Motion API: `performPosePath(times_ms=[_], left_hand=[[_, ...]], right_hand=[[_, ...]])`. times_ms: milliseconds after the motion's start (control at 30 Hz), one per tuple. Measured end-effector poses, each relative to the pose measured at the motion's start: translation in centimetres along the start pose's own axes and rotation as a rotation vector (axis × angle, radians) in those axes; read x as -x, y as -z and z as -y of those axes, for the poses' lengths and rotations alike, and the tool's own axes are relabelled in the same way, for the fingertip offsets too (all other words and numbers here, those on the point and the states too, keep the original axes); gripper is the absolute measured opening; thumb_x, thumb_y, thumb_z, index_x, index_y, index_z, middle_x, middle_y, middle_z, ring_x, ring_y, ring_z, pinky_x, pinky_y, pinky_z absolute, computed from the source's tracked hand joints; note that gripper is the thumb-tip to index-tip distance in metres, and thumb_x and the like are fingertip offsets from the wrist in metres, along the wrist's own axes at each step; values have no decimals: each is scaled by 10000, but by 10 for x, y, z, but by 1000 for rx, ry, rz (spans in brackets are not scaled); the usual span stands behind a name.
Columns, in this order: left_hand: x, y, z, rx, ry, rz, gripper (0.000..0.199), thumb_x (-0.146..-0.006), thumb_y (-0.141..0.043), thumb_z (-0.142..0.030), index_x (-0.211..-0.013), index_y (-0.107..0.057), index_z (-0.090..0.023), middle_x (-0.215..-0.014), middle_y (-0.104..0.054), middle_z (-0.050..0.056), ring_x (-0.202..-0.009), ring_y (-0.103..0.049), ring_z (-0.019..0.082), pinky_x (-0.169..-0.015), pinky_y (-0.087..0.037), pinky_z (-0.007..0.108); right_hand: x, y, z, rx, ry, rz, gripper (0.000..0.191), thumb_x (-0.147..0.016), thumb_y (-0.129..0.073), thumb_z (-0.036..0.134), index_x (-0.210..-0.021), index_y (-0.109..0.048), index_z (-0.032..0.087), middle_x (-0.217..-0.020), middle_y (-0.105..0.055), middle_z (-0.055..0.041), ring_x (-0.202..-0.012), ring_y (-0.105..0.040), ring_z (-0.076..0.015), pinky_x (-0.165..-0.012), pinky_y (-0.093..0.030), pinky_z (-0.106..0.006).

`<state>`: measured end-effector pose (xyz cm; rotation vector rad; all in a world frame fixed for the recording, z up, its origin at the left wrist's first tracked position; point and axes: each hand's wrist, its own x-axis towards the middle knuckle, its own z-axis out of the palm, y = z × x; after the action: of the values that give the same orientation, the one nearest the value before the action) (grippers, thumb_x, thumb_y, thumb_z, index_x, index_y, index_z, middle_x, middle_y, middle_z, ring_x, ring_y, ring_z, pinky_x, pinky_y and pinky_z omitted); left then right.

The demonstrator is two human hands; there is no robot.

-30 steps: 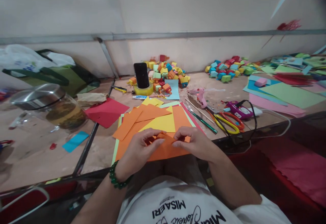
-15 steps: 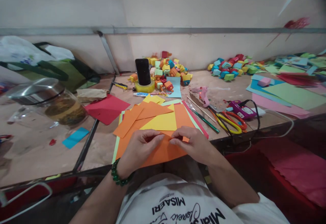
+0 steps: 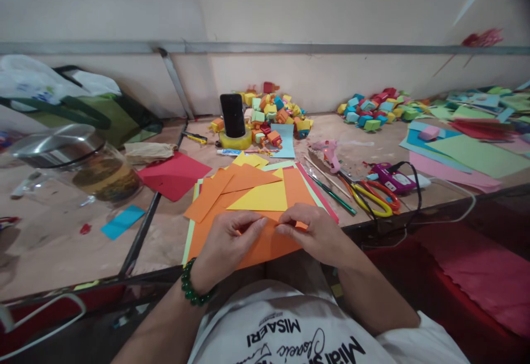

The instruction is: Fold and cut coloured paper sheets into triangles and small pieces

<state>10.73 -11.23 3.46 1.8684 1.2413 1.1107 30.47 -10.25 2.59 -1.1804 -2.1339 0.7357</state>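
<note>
Closing in on fine fingertip work, the left hand [image 3: 229,242] and right hand [image 3: 318,237] now sit nearer each other than a second ago; the gap between the two sets of fingertips has narrowed. Since half a second ago, next to no change: both hands hold position.

Grip: thumb and forefinger brought together on each side, no real opening at either tip. Between them, a small orange paper piece [image 3: 271,220], apparently pinched from both ends. Its outline is hard to read, orange against orange; any fold or crease cannot be told.

Position: the piece is just above the large orange sheet [image 3: 265,249] at the near edge of the table, directly in front of the person's body. Beyond the fingertips, a yellow paper [image 3: 265,198] and overlapping orange strips [image 3: 250,179] lie on the same stack, undisturbed.

Meaning, as judged: the narrower gap and steady hands suggest careful shaping or pressing at one spot, with the work on this piece unfinished. Tools lie apart to the right, untouched: pink glue gun [image 3: 330,157], yellow-handled scissors [image 3: 375,205], green pen [image 3: 334,198].
</note>
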Motion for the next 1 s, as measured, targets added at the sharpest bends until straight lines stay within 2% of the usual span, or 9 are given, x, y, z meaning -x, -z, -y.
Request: performPosePath(times_ms=[100, 233, 367, 533, 633, 733, 900, 1000], left_hand=[[-2, 6, -8, -28, -23, -76, 267, -802, -564, -324, -669, -743, -176, -663, -746, 34, -594, -662, 167, -564, -529, 219], [-1, 17, -11, -49, 13, -265, 215, -750, -618, -340, -676, -766, -203, -711, -771, 27, -629, -704, 188, -609, -570, 242], [1, 21, 2, -29, 74, -443, 209, -694, -678, -385, -673, -774, -201, -691, -767, 27, -622, -703, 198, -575, -570, 247], [0, 18, 13, -9, 81, -592, 203, -673, -688, -371, -663, -770, -186, -636, -747, 22, -545, -654, 165, -507, -535, 226], [-1, 17, 12, 12, 59, -637, 189, -659, -698, -362, -658, -769, -187, -640, -748, 18, -541, -647, 157, -509, -534, 222], [-1, 17, 12, 1, 43, -658, 179, -649, -713, -360, -638, -764, -189, -610, -734, 10, -516, -625, 148, -474, -514, 212], [4, 16, 19, -24, 7, -677, 169, -699, -717, -347, -702, -777, -189, -626, -736, 2, -519, -612, 131, -476, -501, 198], [8, 15, 18, -84, -32, -642, 171, -738, -701, -331, -756, -781, -181, -677, -755, 15, -563, -652, 146, -518, -524, 207]], right_hand=[[-3, 9, -7, -13, -27, 69, 122, -849, -629, 254, -748, -640, 187, -741, -674, -5, -695, -593, -131, -658, -423, -249], [-5, 30, -15, -82, -87, 103, 128, -818, -643, 288, -738, -631, 190, -745, -674, 1, -697, -602, -128, -669, -438, -246], [-8, 35, -14, -330, -165, -35, 212, -717, -710, 348, -696, -568, 192, -680, -610, 13, -648, -578, -124, -612, -453, -241], [-14, 7, -12, -785, -241, -284, 481, -496, -859, 391, -757, -493, 221, -682, -570, 56, -562, -543, -92, -539, -439, -220], [-17, -7, -14, -898, -253, -377, 507, -518, -864, 384, -839, -500, 235, -590, -544, 89, -514, -522, -86, -529, -431, -217], [-18, -11, -16, -906, -249, -452, 511, -531, -863, 378, -874, -511, 238, -535, -527, 103, -513, -534, -98, -546, -440, -227], [-13, -13, -23, -859, -247, -492, 473, -576, -854, 379, -914, -560, 229, -512, -509, 105, -513, -536, -101, -565, -443, -234], [-9, -16, -32, -868, -236, -484, 429, -622, -831, 368, -938, -579, 222, -512, -506, 102, -528, -555, -105, -606, -468, -246]])
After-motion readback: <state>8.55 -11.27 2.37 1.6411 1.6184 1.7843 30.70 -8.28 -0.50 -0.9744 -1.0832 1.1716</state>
